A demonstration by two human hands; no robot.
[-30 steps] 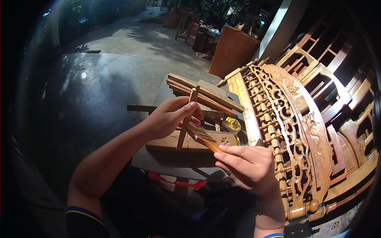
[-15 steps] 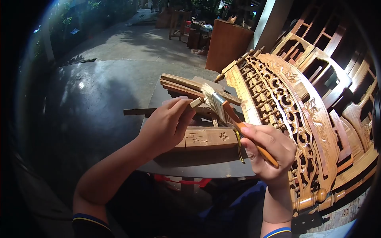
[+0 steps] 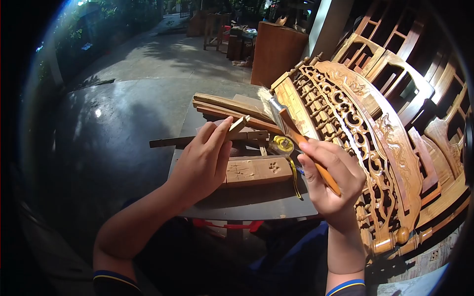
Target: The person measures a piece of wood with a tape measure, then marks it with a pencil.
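My right hand grips the orange wooden handle of a paintbrush, its pale bristles pointing up and away from me. In my left hand is a small wooden stick, pinched between the fingers, its end sticking out toward the brush. The bristles and the stick are apart. Below the hands lies a wooden block with scratch marks and a flower-shaped cluster of small hollows. Behind the block a yellow tape measure rests, partly behind the brush handle.
Stacked wooden strips lie on the grey table. A long dark strip juts past its left edge. On the right leans a carved, varnished wooden panel with more frames behind it. A brown board stands farther back.
The brush has come away from the stick, its bristles moving up and to the right. My left fingers have straightened somewhat around the stick. The tape measure has come into clearer view.
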